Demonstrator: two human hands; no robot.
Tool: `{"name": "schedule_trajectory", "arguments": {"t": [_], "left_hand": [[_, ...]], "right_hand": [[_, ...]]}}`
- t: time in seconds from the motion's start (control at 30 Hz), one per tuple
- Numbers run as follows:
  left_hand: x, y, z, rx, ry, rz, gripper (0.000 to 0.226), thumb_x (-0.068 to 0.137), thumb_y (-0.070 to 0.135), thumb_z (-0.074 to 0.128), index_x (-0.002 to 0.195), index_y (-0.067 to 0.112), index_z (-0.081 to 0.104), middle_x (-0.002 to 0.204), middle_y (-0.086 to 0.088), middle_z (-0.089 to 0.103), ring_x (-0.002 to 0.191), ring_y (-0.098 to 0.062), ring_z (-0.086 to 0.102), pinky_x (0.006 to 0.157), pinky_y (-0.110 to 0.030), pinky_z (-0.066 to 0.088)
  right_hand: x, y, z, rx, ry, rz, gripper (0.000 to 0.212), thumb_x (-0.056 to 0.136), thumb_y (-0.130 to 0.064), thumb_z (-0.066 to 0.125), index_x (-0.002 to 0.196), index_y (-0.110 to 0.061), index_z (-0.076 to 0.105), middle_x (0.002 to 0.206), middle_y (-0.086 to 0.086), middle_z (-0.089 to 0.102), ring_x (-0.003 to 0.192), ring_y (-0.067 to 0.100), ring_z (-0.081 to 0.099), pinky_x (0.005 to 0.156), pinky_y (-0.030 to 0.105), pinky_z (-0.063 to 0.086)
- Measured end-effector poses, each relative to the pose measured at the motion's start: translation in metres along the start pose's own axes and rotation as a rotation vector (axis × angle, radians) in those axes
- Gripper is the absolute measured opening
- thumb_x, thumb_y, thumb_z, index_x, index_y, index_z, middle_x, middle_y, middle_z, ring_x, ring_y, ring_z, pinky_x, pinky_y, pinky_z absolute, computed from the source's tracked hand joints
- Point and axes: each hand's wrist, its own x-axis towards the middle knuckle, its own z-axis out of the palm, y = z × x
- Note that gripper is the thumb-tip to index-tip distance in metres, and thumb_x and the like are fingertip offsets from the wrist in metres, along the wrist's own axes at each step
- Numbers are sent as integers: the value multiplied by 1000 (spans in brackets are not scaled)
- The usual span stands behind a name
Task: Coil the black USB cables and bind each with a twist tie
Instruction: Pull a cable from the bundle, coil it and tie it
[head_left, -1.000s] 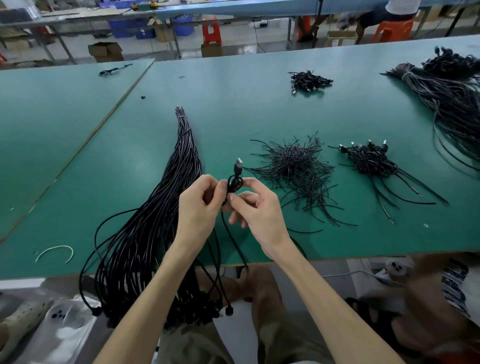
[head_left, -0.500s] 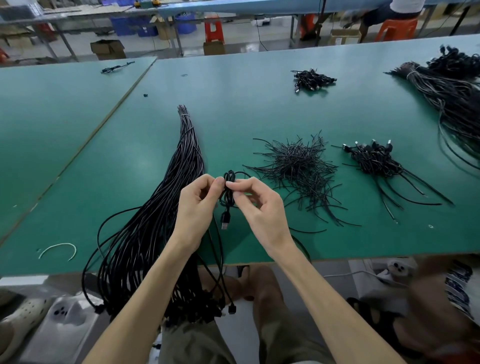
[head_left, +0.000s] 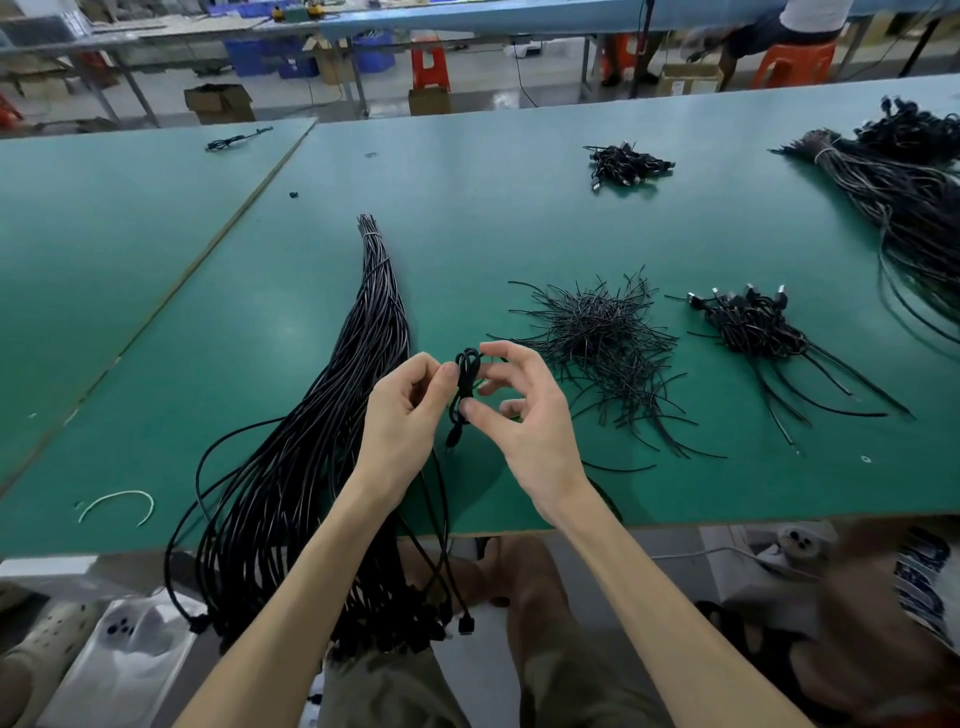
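As both hands work at centre frame, just above the near edge of the green table (head_left: 467, 218), one cable is in process.

- Left hand (head_left: 402, 415): thumb and forefinger pinch the small coil (head_left: 464, 382) on its left side.
- Right hand (head_left: 527, 421): thumb presses the coil's lower part and forefinger curls over its top. The other fingers are loosely spread.
- The coil is held upright, clear of the table, with a plug end hanging below it. A loose tail seems to drop past the table edge.
- Cannot tell whether a tie is on it yet, as the fingers cover the waist.

Done: a pile of bound coils (head_left: 748, 325) right of centre, and a smaller pile (head_left: 626, 163) upper centre-right.

Left to do: the long bundle of straight cables (head_left: 337, 405), left of the hands, runs from upper centre down over the near edge and looks many strands thick. The heap of twist ties (head_left: 597, 338) just right of the hands is plentiful. The large dark bundle (head_left: 904, 197) at upper right may also be waiting, but I cannot tell.

Judgement: finished coils are far fewer than the straight cables, so most of the job remains.
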Motion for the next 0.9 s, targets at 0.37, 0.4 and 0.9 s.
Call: {"name": "schedule_trajectory", "arguments": {"t": [0.37,0.4,0.9], "left_hand": [[-3,12,-1,-254,-180,-158,36,107,18,51,72,11,46,63,8,36,57,-12,25,55,-32,18],[-3,12,-2,-265,-185,-165,36,107,19,52,73,11,46,63,6,34,57,-12,25,55,-31,19],[-2,0,-4,-166,128,-18,28,107,33,57,85,17,60,66,-7,48,61,-15,43,57,-24,38]], "right_hand": [[-3,4,5,-317,26,-217,61,91,11,62,131,-35,60,108,-22,55,81,15,53,73,18,43],[-4,5,6,-365,24,-242,52,91,10,62,124,-31,63,105,-28,53,83,14,53,75,19,43],[-3,4,7,-52,-82,91,39,110,-40,43,93,-12,65,79,8,70,60,22,63,46,30,46]]}}
